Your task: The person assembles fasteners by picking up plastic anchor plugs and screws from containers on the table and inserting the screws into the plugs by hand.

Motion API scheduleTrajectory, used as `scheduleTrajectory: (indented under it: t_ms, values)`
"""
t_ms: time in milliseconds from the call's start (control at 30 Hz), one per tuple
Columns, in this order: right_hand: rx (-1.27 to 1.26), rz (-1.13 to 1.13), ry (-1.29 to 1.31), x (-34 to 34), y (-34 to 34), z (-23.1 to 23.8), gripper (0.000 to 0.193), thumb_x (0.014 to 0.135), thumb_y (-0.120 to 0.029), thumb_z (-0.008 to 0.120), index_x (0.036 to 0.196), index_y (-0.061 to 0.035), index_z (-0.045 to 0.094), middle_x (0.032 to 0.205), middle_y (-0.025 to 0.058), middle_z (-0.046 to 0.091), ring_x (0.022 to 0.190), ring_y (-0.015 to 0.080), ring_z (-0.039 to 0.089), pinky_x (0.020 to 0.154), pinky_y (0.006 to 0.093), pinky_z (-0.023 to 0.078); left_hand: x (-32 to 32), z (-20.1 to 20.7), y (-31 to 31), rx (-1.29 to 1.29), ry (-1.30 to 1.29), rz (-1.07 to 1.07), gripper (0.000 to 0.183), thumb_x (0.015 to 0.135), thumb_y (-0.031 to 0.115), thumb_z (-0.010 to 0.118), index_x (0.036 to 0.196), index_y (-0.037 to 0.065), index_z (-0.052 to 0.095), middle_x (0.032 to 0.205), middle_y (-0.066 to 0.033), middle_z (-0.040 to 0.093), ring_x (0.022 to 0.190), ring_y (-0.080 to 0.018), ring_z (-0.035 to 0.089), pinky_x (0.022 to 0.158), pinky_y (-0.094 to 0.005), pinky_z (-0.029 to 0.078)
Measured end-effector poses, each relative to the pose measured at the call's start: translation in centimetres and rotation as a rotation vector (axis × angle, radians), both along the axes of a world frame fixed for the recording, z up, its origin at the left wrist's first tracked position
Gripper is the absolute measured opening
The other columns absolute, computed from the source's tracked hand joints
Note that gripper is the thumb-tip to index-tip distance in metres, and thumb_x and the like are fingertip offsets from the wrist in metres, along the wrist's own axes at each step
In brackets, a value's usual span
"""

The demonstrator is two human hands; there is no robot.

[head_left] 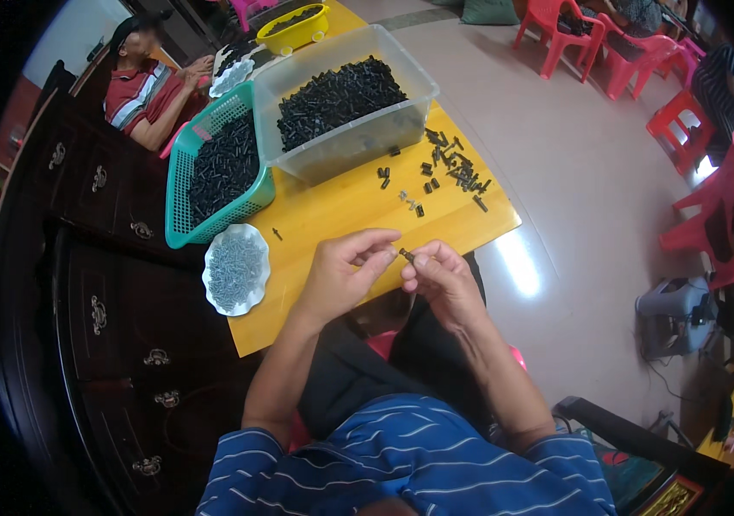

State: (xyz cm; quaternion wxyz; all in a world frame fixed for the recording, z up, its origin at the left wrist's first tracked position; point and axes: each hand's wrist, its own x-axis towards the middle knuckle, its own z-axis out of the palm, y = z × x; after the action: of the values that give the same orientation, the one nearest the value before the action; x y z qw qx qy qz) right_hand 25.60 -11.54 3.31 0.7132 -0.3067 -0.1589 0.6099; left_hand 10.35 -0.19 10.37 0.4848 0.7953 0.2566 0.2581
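Over the near edge of the yellow table [324,228], my right hand [446,282] pinches a small dark cylindrical part [407,255] between thumb and fingers. Close beside it, my left hand [345,268] has thumb and forefinger pressed together near the part's end. Whatever its fingertips hold is too small to make out. To the left stands a white scalloped dish [209,277] of small silvery pieces that look like screws. Ahead of my hands lie several loose black parts [462,172] and a few small silvery pieces [407,199].
A translucent bin [350,148] and a green basket [179,193] hold heaps of black parts. Beyond stands a yellow tub [291,39]. Someone in a red shirt [148,99] sits far left. Dark drawers [96,314] flank the table; red plastic chairs [556,34] stand to the right.
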Motion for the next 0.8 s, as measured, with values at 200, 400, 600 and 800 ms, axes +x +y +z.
scheduleTrajectory:
  t_ms: [200, 400, 600, 800]
  values:
    - [0.006, 0.017, -0.013, 0.0, 0.1, -0.2, 0.011, 0.098, -0.015, 0.064, 0.104, -0.0066, 0.062, 0.088, 0.008, 0.072, 0.077, 0.0145, 0.068, 0.076, 0.0273, 0.055, 0.8, 1.0, 0.4, 0.333, 0.098, -0.108, 0.015, 0.09, 0.004, 0.067, 0.103, 0.0, 0.072, 0.088, -0.0141, 0.073, 0.079, -0.0252, 0.072, 0.072, -0.0323, 0.055]
    - [0.023, -0.127, -0.195, -0.8, 0.3, -0.3, 0.01, 0.098, -0.009, 0.064, 0.105, -0.002, 0.06, 0.093, 0.0107, 0.072, 0.083, 0.015, 0.069, 0.082, 0.0298, 0.056, 1.3, 1.0, -0.3, 0.457, 0.149, -0.067, 0.008, 0.091, 0.003, 0.065, 0.094, -0.001, 0.071, 0.085, -0.0137, 0.072, 0.077, -0.026, 0.072, 0.069, -0.0337, 0.054]
    - [0.064, -0.156, -0.197, -1.1, 0.3, -0.5, 0.012, 0.099, -0.007, 0.063, 0.108, -0.0007, 0.06, 0.097, 0.0114, 0.072, 0.089, 0.0154, 0.07, 0.086, 0.0303, 0.057, 1.4, 0.2, -0.6, 0.291, 0.092, -0.014, 0.007, 0.089, 0.001, 0.066, 0.094, -0.001, 0.071, 0.081, -0.0135, 0.071, 0.074, -0.023, 0.071, 0.068, -0.0323, 0.054]
    - [-0.043, 0.09, -0.024, -0.6, 0.2, -0.3, 0.016, 0.099, -0.016, 0.063, 0.111, -0.0046, 0.063, 0.104, 0.008, 0.071, 0.095, 0.0163, 0.069, 0.088, 0.0313, 0.055, 1.1, -0.6, 0.3, 0.283, 0.073, -0.034, 0.013, 0.088, 0.0, 0.066, 0.099, -0.002, 0.072, 0.084, -0.0134, 0.07, 0.076, -0.0206, 0.069, 0.068, -0.0291, 0.052]
